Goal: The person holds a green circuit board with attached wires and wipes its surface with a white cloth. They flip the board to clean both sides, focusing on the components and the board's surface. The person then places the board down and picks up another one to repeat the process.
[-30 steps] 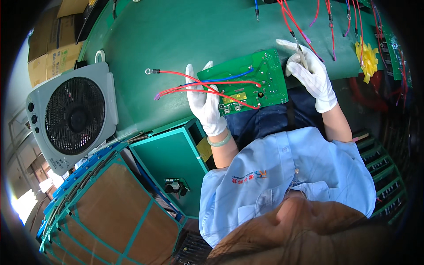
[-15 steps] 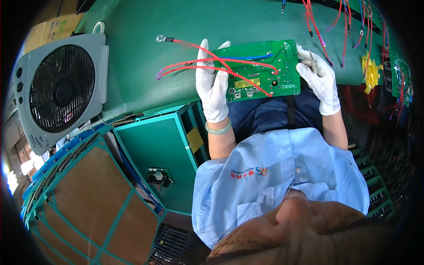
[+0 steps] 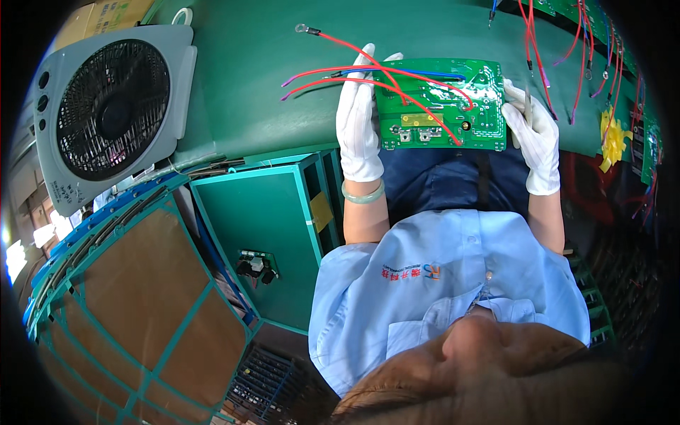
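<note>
Both my hands wear white gloves and hold a green circuit board (image 3: 425, 99) between them, solder side showing. My left hand (image 3: 360, 127) is at its left edge, fingers extended and partly behind it. My right hand (image 3: 531, 138) grips the right edge; a slender metal tool (image 3: 528, 106) of unclear kind also sits between its fingers. Red wires (image 3: 354, 46) and a blue wire (image 3: 418, 73) come off the board and reach left over my left hand. One red wire ends in a ring terminal (image 3: 302, 29). A yellow patch (image 3: 422, 120) lies on the board's lower part.
A grey box fan (image 3: 113, 113) stands left on the green work surface (image 3: 255, 85). More boards with red and blue wires (image 3: 584, 49) lie at the far right, near a yellow bundle (image 3: 615, 138). Below left are a green cabinet (image 3: 248, 212) and a brown-panelled frame (image 3: 142, 276).
The whole view has shifted, with fan and cabinet moving in the picture. The board has turned slightly and sits more level. My left thumb no longer shows beside its face.
</note>
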`<control>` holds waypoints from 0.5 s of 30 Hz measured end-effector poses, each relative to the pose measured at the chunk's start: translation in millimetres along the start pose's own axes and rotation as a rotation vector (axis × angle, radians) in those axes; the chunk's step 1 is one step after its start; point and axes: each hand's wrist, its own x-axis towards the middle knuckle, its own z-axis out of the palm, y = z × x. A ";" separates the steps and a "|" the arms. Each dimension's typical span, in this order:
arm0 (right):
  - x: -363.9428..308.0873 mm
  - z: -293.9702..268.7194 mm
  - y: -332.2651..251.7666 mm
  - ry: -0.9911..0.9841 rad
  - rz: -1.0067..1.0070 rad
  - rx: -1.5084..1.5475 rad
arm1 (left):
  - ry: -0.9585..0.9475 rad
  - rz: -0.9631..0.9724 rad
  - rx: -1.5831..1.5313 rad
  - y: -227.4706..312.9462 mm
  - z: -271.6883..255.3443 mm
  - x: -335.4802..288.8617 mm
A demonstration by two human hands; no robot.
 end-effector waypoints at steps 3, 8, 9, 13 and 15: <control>0.4 0.8 -1.7 -0.011 0.004 0.023 | 0.035 -0.021 -0.062 0.0 2.1 0.2; 0.8 -0.2 -12.7 -0.048 0.123 0.031 | 0.034 -0.064 -0.094 -6.1 -6.5 1.5; 1.6 -0.6 -10.9 -0.059 0.075 0.092 | 0.036 -0.086 -0.086 -4.9 -6.3 2.3; 3.8 3.5 8.5 -0.097 -0.069 0.291 | 0.031 -0.102 -0.059 -2.4 -4.0 3.5; 3.9 1.4 12.5 -0.113 -0.069 0.290 | 0.039 -0.070 -0.021 -2.0 -1.2 2.7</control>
